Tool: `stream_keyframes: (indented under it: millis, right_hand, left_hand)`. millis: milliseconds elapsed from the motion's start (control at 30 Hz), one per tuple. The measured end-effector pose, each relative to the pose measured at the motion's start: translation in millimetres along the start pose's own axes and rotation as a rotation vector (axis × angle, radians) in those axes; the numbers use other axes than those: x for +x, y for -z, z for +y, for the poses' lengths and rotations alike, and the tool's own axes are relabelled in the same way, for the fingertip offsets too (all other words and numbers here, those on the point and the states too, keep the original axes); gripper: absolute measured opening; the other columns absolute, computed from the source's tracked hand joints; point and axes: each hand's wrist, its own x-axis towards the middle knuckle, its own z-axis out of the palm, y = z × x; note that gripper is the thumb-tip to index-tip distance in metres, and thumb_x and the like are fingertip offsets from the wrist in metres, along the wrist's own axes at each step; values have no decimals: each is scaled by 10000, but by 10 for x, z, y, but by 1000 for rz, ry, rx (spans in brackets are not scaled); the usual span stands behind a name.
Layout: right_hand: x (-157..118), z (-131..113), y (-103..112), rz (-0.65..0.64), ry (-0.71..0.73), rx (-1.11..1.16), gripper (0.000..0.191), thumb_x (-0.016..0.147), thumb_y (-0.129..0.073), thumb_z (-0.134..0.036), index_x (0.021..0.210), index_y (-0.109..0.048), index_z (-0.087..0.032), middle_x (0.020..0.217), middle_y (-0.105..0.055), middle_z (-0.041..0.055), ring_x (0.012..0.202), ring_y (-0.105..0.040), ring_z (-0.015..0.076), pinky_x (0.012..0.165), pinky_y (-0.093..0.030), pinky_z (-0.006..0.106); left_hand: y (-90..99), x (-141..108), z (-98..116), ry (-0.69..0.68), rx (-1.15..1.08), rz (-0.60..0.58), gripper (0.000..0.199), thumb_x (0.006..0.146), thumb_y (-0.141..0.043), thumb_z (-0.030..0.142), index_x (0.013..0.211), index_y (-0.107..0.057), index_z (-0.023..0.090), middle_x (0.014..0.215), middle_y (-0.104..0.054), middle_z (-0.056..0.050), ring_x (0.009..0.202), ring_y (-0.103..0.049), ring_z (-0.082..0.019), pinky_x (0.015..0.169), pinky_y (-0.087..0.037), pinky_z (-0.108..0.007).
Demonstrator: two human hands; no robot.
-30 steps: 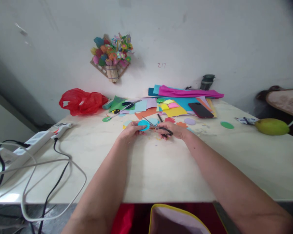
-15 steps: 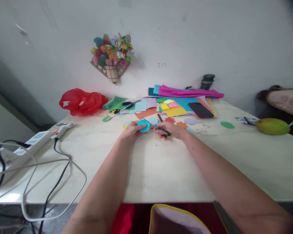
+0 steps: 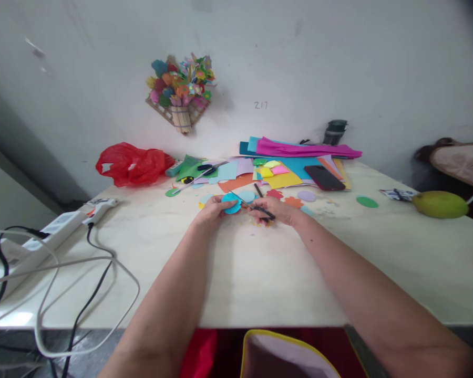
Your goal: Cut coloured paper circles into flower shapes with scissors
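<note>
Pinched in my left hand [image 3: 213, 210] is a round piece of bright blue paper [image 3: 232, 205], held above the table. My right hand [image 3: 275, 209] is closed on the dark handles of a pair of scissors [image 3: 265, 212], whose blades reach left to the paper's right edge. Behind the hands lies a pale blue paper disc [image 3: 246, 196]. Red [image 3: 275, 193] and orange [image 3: 294, 201] paper flowers rest just beyond my right hand, beside a lilac disc [image 3: 306, 196]. Small yellow scraps lie under the hands.
Coloured paper sheets [image 3: 284, 181], a phone [image 3: 324, 177] and a second pair of scissors [image 3: 211, 168] lie at the back. A red plastic bag [image 3: 132, 164] sits back left, with a power strip [image 3: 59, 226] and cables nearer. A green-yellow mango-like fruit [image 3: 440, 204] is at right.
The outline of the blue paper looks slightly notched now, where it looked rounder before. Both hands have stayed in nearly the same place.
</note>
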Motion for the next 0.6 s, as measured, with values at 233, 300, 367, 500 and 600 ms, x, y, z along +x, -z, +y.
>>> stream_keyframes:
  millis: [233,300,367,500,600]
  right_hand:
    - [19,26,-10,1,-10,25,275,668,-692,-357,786,-579,-136,550,-582,-18,393,-483,55,359,-350,160]
    - [24,32,-10,6,-10,29,271,668,-693,-353,787,-580,-137,546,-576,-23,393,-480,53,363,-359,158]
    - [31,42,-9,9,-4,23,268,671,-691,-351,791,-582,-137,541,-569,-26,399,-483,53,361,-356,154]
    - [42,59,-8,18,-3,11,272,676,-688,-355,797,-582,-136,533,-546,-29,407,-482,54,355,-355,152]
    - [40,60,-8,12,2,20,287,663,-700,-357,801,-581,-135,546,-536,-31,416,-477,53,365,-374,156]
  left_hand:
    - [20,18,-23,-4,0,3,249,523,-802,239,684,-686,88,672,-690,-81,608,-638,-166,685,-516,-290]
    - [18,20,-22,-4,0,10,250,522,-801,239,683,-687,86,667,-690,-84,613,-639,-170,683,-517,-290]
    - [15,21,-20,-5,-4,18,249,522,-801,239,678,-685,83,667,-690,-87,616,-641,-173,685,-515,-292]
    - [13,24,-22,-5,-13,17,254,525,-801,236,686,-684,78,660,-688,-86,609,-644,-173,687,-509,-293]
    - [18,25,-26,-14,-20,4,249,535,-795,232,696,-687,75,666,-690,-90,610,-647,-173,689,-508,-290]
